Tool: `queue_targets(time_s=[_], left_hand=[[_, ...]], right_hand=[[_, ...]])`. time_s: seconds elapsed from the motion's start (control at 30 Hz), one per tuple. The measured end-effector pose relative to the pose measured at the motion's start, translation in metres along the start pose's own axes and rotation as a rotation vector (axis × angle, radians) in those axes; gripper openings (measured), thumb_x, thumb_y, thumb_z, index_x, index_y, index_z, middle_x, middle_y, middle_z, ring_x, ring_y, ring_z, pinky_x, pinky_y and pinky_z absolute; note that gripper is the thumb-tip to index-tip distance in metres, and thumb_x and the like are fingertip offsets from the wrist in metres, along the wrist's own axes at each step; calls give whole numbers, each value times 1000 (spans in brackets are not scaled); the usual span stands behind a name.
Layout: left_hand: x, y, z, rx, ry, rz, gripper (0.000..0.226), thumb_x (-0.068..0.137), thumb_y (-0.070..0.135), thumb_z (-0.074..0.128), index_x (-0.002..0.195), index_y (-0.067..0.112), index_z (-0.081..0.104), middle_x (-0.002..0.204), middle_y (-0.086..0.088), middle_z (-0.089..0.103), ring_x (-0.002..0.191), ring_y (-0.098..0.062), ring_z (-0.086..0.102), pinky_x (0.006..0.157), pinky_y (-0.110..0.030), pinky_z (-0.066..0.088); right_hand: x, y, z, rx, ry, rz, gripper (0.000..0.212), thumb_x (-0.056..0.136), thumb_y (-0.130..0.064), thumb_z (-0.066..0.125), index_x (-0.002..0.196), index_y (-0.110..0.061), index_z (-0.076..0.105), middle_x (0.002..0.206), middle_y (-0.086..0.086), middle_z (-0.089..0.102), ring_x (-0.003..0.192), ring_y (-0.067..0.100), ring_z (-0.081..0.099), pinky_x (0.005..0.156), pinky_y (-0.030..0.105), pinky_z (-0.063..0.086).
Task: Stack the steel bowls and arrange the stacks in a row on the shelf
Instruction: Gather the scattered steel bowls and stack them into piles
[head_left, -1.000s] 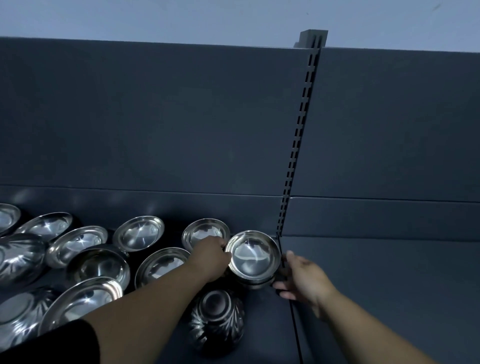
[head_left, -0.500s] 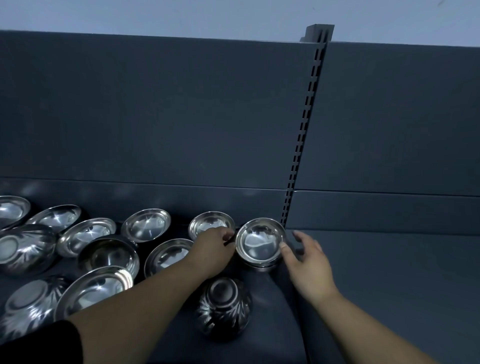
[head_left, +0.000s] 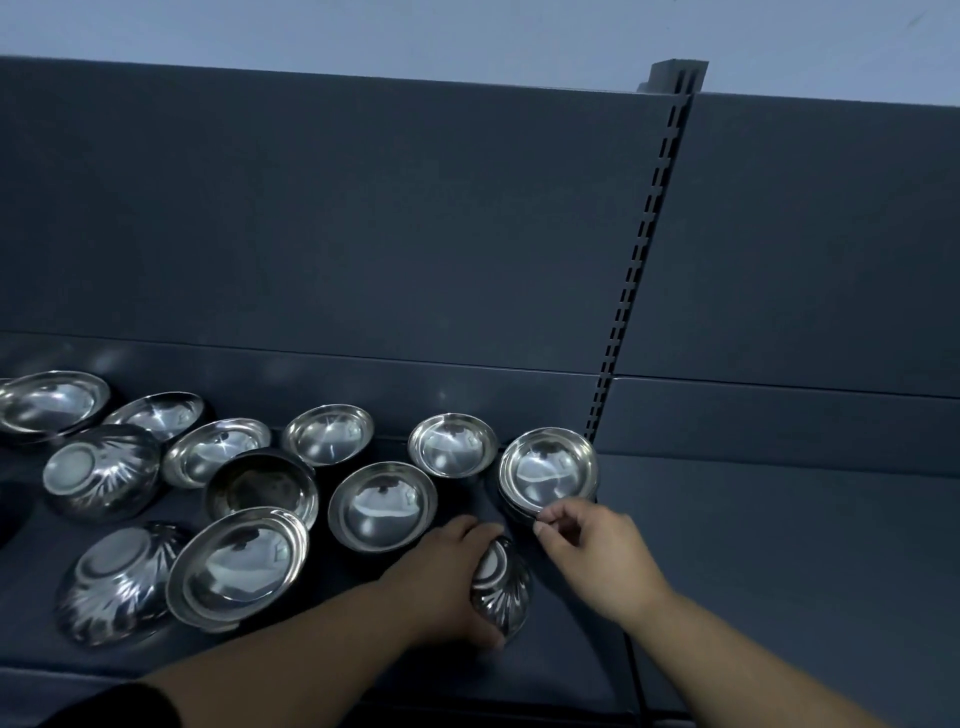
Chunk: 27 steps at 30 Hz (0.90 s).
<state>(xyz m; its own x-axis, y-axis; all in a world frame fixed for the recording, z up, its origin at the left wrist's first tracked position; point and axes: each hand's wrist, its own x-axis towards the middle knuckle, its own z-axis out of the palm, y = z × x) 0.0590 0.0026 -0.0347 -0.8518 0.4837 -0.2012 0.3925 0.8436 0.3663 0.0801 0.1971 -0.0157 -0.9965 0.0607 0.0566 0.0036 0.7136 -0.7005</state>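
Several steel bowls lie scattered on the dark shelf (head_left: 779, 545). A short stack of bowls (head_left: 549, 470) stands by the slotted upright at the back. My right hand (head_left: 592, 551) hovers just in front of that stack, fingers loosely curled, fingertips near its rim, holding nothing. My left hand (head_left: 447, 577) grips an upside-down patterned bowl (head_left: 503, 587) near the shelf's front, fingers wrapped over its left side. Single upright bowls (head_left: 382, 506) (head_left: 452, 444) sit just left of the stack.
More bowls spread to the left, some upright (head_left: 239, 566) (head_left: 327, 434), some upside down (head_left: 101, 470) (head_left: 117, 582). A slotted upright post (head_left: 639, 270) divides the back panel. The shelf section right of the post is bare.
My left hand left the stack's rim and came back to grip the upside-down patterned bowl. My right hand drew away from the stack's right side to its front.
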Motion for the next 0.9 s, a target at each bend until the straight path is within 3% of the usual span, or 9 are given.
queue_targets(time_s=[0.1,0.2,0.3,0.43,0.53,0.6,0.67,0.77,0.9], left_hand=[[0,3,0,-49,49,6,111,50,52,82,144,34,24,146,8,29,131,-14,38,110,-28,34],[-5,12,-16,-196,120,23,107,52,50,83,142,35,27,139,15,35,123,-5,41,101,-16,34],[-6,15,-47,-405,165,-13,98,53,45,87,136,39,34,121,21,45,108,1,48,88,-11,36],[-1,5,-79,-764,121,-65,84,57,36,89,129,32,44,114,14,62,100,-3,62,87,-19,49],[5,-2,-83,-1168,29,-57,76,69,12,83,133,17,44,115,-8,68,101,-18,68,83,-27,55],[7,-5,-80,-1257,-16,-57,78,67,20,82,135,15,43,117,-10,68,104,-21,67,87,-32,53],[8,-7,-77,-1273,-27,-39,78,68,34,82,134,15,46,116,-6,69,106,-19,67,93,-35,51],[7,-7,-80,-1189,116,-76,45,87,38,63,126,18,52,108,3,69,95,-7,67,84,-25,53],[15,-42,-79,-309,341,-117,49,91,47,54,136,31,44,124,9,59,105,-10,59,93,-28,47]], right_hand=[[-1,2,-4,19,-10,-4,6,86,-34,67,82,-30,69,74,-13,70,71,-1,64,71,21,54],[-1,-2,-14,202,32,-59,11,88,-30,67,78,-30,72,76,-8,72,68,0,62,67,14,49],[8,-8,-29,395,-5,-79,25,94,-13,59,97,-35,72,99,-17,74,94,-4,66,87,11,47],[27,-9,-38,446,-259,-118,68,86,15,41,123,-38,61,129,-16,63,122,2,57,106,23,41],[35,-18,-31,380,-187,-205,57,87,3,61,118,-45,62,120,-16,67,117,1,59,100,17,43],[40,-26,-28,366,-33,-212,43,88,-5,66,103,-46,68,105,-18,72,103,1,65,90,11,46],[46,-34,-27,297,75,-230,33,89,-10,66,93,-43,70,93,-19,74,91,0,68,85,13,49],[56,-42,-31,99,157,-239,16,90,-21,66,98,-31,74,90,-11,72,87,4,66,85,19,50],[63,-43,-45,-207,241,-198,14,91,-29,60,93,-24,73,85,-4,66,81,15,63,75,29,53]])
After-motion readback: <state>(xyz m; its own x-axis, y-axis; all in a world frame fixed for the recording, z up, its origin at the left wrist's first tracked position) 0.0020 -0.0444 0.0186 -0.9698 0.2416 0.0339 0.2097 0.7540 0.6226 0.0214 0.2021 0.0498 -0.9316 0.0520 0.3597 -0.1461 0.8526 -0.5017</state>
